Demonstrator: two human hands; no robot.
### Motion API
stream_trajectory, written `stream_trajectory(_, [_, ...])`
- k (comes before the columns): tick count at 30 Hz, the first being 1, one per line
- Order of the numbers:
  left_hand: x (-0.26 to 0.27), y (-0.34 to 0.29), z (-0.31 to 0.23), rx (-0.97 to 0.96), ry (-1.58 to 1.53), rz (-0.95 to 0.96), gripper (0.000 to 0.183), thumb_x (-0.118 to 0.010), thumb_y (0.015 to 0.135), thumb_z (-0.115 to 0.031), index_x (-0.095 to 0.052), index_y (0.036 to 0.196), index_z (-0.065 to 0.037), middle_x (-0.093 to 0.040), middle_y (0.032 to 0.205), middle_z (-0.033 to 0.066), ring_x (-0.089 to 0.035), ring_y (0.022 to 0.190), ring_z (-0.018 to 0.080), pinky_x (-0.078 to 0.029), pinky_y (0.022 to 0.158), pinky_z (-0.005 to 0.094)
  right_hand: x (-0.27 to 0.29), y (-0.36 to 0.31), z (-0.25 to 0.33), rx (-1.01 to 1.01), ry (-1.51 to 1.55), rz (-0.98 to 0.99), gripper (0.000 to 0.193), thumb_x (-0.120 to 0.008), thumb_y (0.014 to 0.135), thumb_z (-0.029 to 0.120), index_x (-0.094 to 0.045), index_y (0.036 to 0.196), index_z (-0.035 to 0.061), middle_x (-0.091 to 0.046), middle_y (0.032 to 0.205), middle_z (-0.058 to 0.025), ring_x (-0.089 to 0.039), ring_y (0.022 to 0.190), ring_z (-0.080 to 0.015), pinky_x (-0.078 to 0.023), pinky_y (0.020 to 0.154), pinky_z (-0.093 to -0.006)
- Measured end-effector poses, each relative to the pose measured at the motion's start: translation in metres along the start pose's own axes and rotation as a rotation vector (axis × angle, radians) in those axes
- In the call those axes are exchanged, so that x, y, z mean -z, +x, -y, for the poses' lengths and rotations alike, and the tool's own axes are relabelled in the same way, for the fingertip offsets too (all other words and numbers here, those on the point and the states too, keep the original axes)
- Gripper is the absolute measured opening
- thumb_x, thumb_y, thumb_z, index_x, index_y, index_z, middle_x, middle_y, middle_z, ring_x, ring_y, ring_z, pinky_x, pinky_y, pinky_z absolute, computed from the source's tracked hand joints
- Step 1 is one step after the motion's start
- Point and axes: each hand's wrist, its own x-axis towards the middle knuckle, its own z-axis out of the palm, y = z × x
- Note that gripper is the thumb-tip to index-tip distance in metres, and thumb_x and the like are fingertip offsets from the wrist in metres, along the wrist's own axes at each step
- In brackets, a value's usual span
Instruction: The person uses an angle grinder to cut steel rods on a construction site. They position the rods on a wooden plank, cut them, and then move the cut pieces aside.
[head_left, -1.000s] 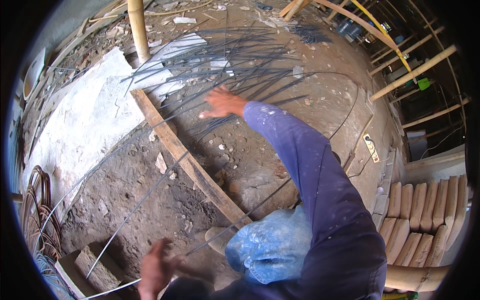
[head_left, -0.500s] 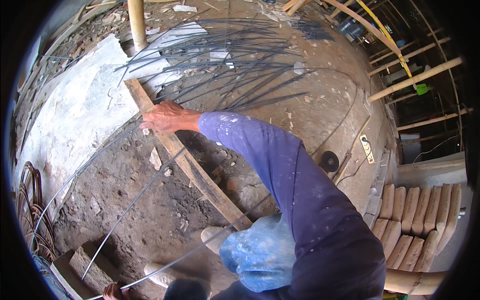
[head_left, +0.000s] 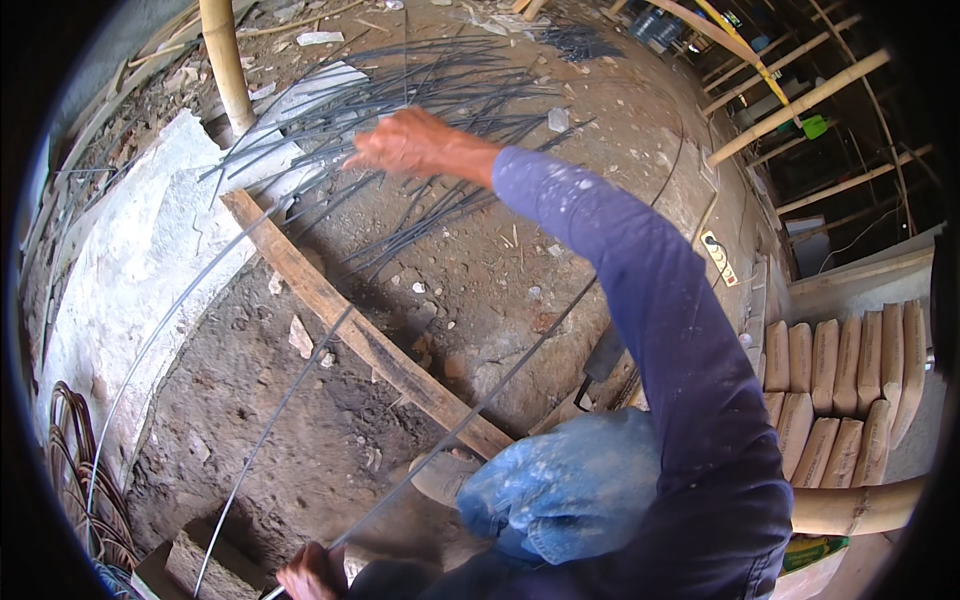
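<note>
at the lower edge, the left hand is closed around a metal rod slanting up-right across a plank mid-frame; at upper centre, the right hand is over scattered rods, whether gripping i cannot tell.

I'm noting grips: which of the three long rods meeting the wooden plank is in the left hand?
The rod nearest the person's knee: the left hand grips it, while the other two meet the plank farther up.
</note>
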Motion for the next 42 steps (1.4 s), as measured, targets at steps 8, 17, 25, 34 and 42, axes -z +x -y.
stream_trajectory(8, [0.023,0.076,-0.094,-0.246,-0.166,0.181,0.046,-0.074,0.105,-0.041,-0.070,0.076,-0.005,-0.072,0.069,0.0213,-0.073,0.062,0.0425,-0.057,0.063,0.0552,0.017,-0.038,-0.060,-0.132,-0.135,-0.015,0.048,-0.059,0.112,0.054,-0.076,0.115,0.0091,-0.080,0.104,-0.0196,-0.079,0.102,-0.0432,-0.063,0.089,-0.0567])
stream_trajectory(17, [-0.004,0.123,-0.140,-0.296,-0.170,0.184,0.051,-0.067,0.109,-0.043,-0.075,0.082,-0.001,-0.072,0.074,0.0279,-0.074,0.071,0.0494,-0.059,0.065,0.0575,-0.022,-0.034,0.033,-0.199,0.069,0.366,0.058,-0.066,0.109,0.049,-0.065,0.147,0.0040,-0.071,0.131,-0.0244,-0.071,0.120,-0.0437,-0.056,0.107,-0.0576])
stream_trajectory(25, [-0.024,0.110,-0.141,-0.324,-0.193,0.422,0.048,-0.061,0.112,-0.046,-0.080,0.099,-0.004,-0.081,0.095,0.0203,-0.081,0.087,0.0395,-0.064,0.074,0.0539,-0.020,0.010,0.197,0.357,0.257,0.180,0.062,-0.066,0.110,0.048,-0.059,0.152,0.0034,-0.064,0.135,-0.0219,-0.064,0.129,-0.0367,-0.052,0.115,-0.0544])
stream_trajectory(34, [0.011,0.052,-0.039,-0.234,-0.230,-0.027,0.056,-0.074,0.101,-0.059,-0.066,0.121,-0.007,-0.069,0.109,0.0105,-0.069,0.106,0.0334,-0.052,0.093,0.0459,-0.053,0.130,0.275,0.274,0.385,-0.074,0.078,-0.074,0.104,0.043,-0.048,0.162,-0.0009,-0.055,0.153,-0.0295,-0.055,0.142,-0.0462,-0.045,0.121,-0.0547])
stream_trajectory(42, [0.058,-0.075,0.097,0.174,-0.080,-0.431,0.068,-0.080,0.093,-0.068,-0.069,0.119,-0.007,-0.064,0.109,0.0110,-0.062,0.108,0.0310,-0.043,0.101,0.0465,-0.081,0.198,0.361,0.391,0.619,0.044,0.056,-0.075,0.103,0.047,-0.065,0.132,0.0004,-0.073,0.119,-0.0282,-0.069,0.117,-0.0465,-0.052,0.100,-0.0554])
